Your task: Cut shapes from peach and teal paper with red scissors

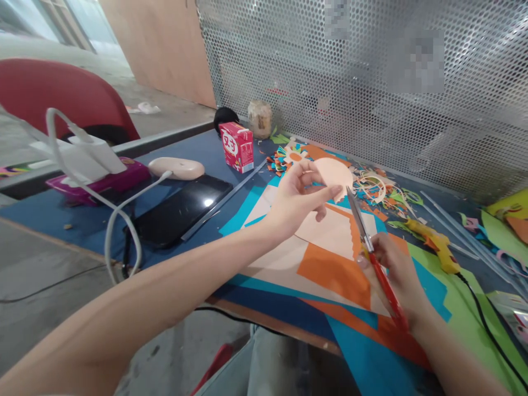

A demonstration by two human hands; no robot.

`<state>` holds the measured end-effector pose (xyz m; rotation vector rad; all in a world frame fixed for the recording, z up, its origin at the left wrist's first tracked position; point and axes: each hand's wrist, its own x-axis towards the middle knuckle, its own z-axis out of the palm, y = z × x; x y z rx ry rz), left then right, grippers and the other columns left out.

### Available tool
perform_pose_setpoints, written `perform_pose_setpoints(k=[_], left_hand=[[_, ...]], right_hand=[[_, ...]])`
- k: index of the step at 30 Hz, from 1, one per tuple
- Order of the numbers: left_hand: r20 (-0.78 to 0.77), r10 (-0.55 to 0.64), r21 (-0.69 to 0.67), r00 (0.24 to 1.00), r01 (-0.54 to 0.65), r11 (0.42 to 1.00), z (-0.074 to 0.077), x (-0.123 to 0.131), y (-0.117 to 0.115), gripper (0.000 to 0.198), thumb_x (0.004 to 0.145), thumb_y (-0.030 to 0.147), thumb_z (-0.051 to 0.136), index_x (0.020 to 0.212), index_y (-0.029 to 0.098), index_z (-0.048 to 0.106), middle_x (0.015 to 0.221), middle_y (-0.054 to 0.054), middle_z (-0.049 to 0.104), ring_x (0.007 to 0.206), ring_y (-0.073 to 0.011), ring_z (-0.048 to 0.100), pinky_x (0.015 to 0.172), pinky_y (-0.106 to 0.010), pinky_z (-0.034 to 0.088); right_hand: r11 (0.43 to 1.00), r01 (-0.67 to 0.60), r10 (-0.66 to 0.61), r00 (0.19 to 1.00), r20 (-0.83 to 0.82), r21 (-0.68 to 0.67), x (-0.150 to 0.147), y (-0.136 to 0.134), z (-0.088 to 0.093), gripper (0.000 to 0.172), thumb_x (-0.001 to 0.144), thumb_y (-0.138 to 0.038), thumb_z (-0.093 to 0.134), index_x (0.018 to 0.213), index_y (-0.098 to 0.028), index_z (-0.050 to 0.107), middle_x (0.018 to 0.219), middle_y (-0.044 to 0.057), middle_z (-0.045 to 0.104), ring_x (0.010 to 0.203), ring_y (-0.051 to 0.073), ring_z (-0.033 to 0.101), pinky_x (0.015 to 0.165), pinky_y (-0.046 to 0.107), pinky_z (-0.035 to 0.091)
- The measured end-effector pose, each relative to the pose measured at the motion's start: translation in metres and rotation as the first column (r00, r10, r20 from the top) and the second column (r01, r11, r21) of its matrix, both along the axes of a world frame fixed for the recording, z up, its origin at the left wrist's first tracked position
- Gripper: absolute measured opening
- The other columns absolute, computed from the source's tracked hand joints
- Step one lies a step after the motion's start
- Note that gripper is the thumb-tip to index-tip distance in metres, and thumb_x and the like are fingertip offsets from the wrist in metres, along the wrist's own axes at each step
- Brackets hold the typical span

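Pinched in my left hand (303, 192) is a pale peach paper circle (333, 171), raised above the table, its lower edge notched near my thumb. My right hand (398, 275) is closed around the scissors (381, 275), whose handles are red and whose metal blades point up and away. The blade tips reach the circle's lower right edge; whether they touch it I cannot tell. Beneath both hands lie stacked sheets: a peach sheet with a jagged edge (330, 234), an orange piece (334, 272) and blue paper (243, 212). Behind the circle stands an orange-centred paper flower (295, 157).
A yellow glue gun (433, 242) with a black cord lies at the right. Paper scraps (371, 187) are heaped before the perforated metal panel (289, 71). On the left are a black phone (181, 212), a red drink carton (237, 147), and a charger with a looping white cable (109, 247).
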<state>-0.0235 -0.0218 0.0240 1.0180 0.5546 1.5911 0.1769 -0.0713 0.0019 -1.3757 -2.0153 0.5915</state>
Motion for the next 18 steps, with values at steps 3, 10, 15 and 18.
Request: perform_pose_setpoints(k=[3, 10, 15, 18], left_hand=[[0.059, 0.021, -0.009, 0.998, -0.020, 1.000, -0.0005, -0.0011, 0.0035, 0.035, 0.063, 0.014, 0.079, 0.086, 0.018, 0.053, 0.073, 0.004, 0.062, 0.058, -0.0069, 0.059, 0.038, -0.016, 0.038], [0.061, 0.097, 0.087, 0.993, -0.102, 0.991, 0.0013, -0.0015, 0.0027, 0.033, 0.062, 0.025, 0.084, 0.081, 0.018, 0.057, 0.070, 0.003, 0.063, 0.054, -0.0053, 0.056, 0.039, -0.015, 0.042], [0.004, 0.076, 0.162, 0.997, -0.076, 0.984, 0.0030, 0.0008, -0.0030, 0.035, 0.062, 0.028, 0.084, 0.077, 0.018, 0.055, 0.067, 0.003, 0.060, 0.054, -0.0068, 0.056, 0.037, -0.017, 0.045], [0.005, 0.079, 0.151, 0.997, -0.079, 0.985, 0.0027, -0.0001, -0.0033, 0.032, 0.064, 0.027, 0.083, 0.073, 0.018, 0.053, 0.066, 0.004, 0.057, 0.053, -0.0061, 0.056, 0.037, -0.016, 0.046]], right_hand=[[1.000, 0.013, -0.013, 1.000, -0.019, -0.019, 0.0000, -0.0002, 0.0005, 0.028, 0.084, -0.046, 0.059, 0.076, -0.025, 0.041, 0.061, -0.005, 0.049, 0.052, 0.013, 0.046, 0.048, 0.026, 0.038], [0.999, -0.041, 0.040, 0.999, -0.021, -0.034, 0.0037, 0.0018, 0.0016, 0.024, 0.085, -0.044, 0.057, 0.081, -0.025, 0.042, 0.065, -0.004, 0.051, 0.057, 0.015, 0.051, 0.053, 0.028, 0.043], [0.996, -0.079, 0.079, 0.997, 0.010, -0.040, 0.0073, 0.0006, -0.0005, 0.025, 0.085, -0.043, 0.059, 0.082, -0.026, 0.041, 0.068, -0.003, 0.050, 0.058, 0.016, 0.049, 0.052, 0.028, 0.040], [0.996, -0.081, 0.081, 0.997, -0.005, -0.046, 0.0079, -0.0004, 0.0002, 0.025, 0.086, -0.045, 0.057, 0.083, -0.025, 0.041, 0.070, -0.003, 0.050, 0.059, 0.015, 0.049, 0.053, 0.028, 0.041]])
